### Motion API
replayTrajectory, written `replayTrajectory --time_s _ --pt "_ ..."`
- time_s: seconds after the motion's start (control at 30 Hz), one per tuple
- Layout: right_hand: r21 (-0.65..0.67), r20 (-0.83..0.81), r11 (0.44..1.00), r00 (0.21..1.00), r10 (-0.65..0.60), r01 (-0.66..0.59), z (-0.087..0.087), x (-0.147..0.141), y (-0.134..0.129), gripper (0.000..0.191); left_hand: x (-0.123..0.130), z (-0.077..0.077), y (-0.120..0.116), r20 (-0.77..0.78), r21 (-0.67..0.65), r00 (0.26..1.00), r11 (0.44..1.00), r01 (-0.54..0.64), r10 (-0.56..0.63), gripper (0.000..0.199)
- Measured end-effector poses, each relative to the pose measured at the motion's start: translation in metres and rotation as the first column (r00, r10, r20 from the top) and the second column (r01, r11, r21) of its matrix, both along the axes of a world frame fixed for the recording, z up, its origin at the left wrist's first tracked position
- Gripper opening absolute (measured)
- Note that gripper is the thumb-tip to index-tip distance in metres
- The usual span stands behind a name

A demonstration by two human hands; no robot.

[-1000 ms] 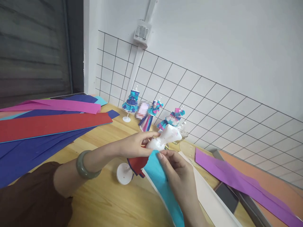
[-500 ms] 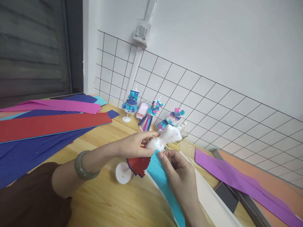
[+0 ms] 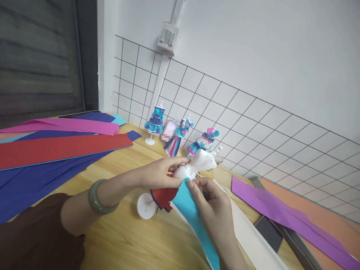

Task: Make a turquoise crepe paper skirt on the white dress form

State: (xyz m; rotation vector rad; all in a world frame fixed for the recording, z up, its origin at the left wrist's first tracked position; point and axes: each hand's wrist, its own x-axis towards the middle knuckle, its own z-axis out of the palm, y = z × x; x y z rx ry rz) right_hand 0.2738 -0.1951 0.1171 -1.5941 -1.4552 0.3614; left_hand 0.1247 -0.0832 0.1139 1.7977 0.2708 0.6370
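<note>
Right hand (image 3: 221,213): thumb and fingers pinched on the top end of the turquoise strip (image 3: 197,221).
Turquoise strip: hanging from that pinch; likely light, soft, easily creased or torn; best taken by its edge, flat between 2 fingertips.
Left hand (image 3: 159,174): closed about the white mannequin (image 3: 201,159), just beside the pinch; its far fingers are partly hidden, so their exact hold is unclear.
White mannequin: tilted in the grip; probably stiff, light, smooth and a little slippery; steadiest held at the hips.
Red skirt (image 3: 164,195): below the left hand, blue-edged.
Wooden table (image 3: 123,240): beneath the grip, smooth-looking.
Dressed mannequins (image 3: 155,122): 3 upright, beyond the grip.
Wire grid (image 3: 239,89): behind them, against a white wall (image 3: 267,45).
</note>
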Motion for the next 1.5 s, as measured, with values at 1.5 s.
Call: replayTrajectory --time_s 1.5 --pt "-0.054 0.026 0.998 0.999 0.021 -0.019 0.002 0.002 0.001 0.026 -0.005 0.005 0.0 -0.097 0.133 0.995 0.991 0.015 -0.002 0.059"
